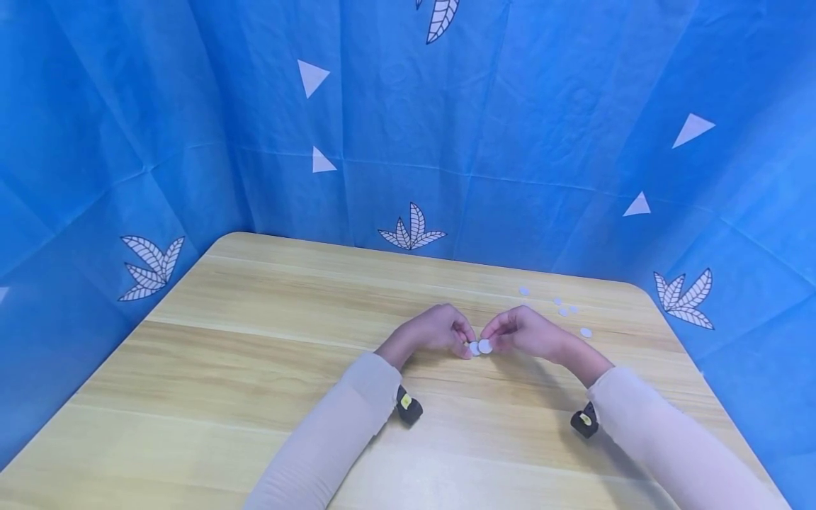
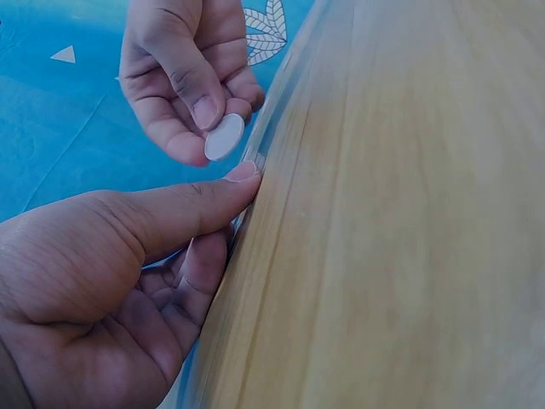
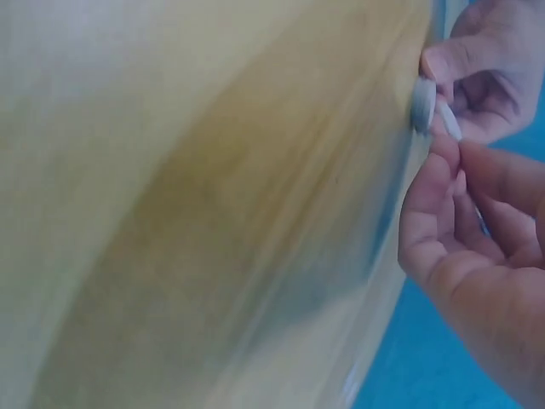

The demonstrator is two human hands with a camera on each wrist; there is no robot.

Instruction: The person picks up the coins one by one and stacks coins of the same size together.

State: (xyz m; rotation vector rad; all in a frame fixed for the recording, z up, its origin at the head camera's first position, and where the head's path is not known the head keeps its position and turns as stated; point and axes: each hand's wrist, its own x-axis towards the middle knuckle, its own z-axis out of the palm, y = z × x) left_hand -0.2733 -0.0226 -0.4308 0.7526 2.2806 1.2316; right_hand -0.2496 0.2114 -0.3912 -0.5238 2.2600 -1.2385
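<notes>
Over the table's right half, my left hand [image 1: 440, 331] pinches a small stack of white discs [image 3: 423, 105] between thumb and fingers, its layered edge showing in the right wrist view. My right hand [image 1: 528, 333] faces it from the other side and pinches a single thin white disc [image 2: 226, 136] by its rim. In the head view this disc overlaps the stack's right side. The left wrist view shows the left thumb [image 2: 243, 173] just below the disc, with the stack mostly hidden behind the thumb.
Several loose white discs lie flat beyond the right hand, the nearest disc [image 1: 586, 332] apart from the others. They rest on a light wooden table [image 1: 210, 354] with rounded far corners. A blue patterned curtain [image 1: 395, 106] encloses its back and sides.
</notes>
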